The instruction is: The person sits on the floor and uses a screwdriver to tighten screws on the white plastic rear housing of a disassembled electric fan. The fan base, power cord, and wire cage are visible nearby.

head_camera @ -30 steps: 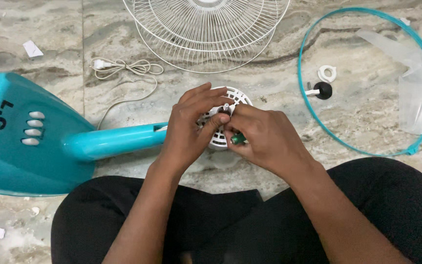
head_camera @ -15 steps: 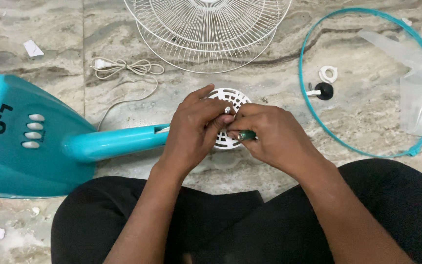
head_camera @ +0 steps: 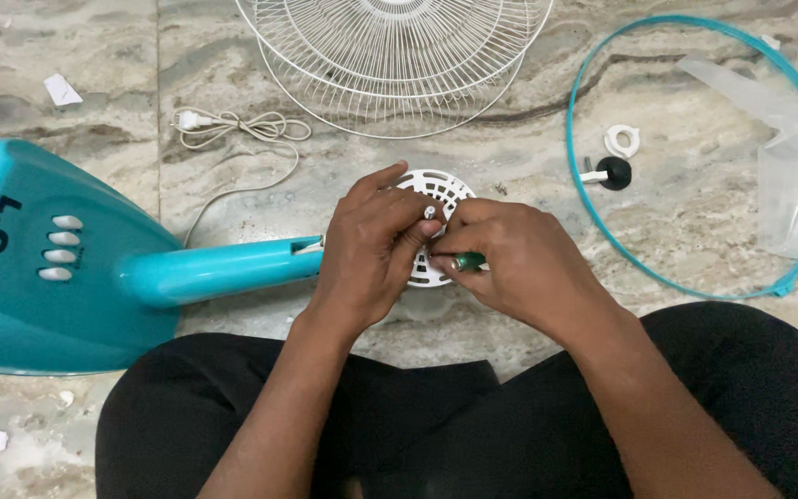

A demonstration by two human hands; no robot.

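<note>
Head view: both hands (head_camera: 445,254) hide most of white vented cap (head_camera: 436,189).

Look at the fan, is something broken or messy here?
Nothing looks broken, but the teal fan lies on its side, taken apart. Its white wire grille, teal ring, clear blade and black knob lie loose on the marble floor. White scraps lie nearby.

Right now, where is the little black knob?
In the head view, the black knob lies on the marble floor at the right, inside the teal ring, just below a small white ring and beyond the right hand.
</note>
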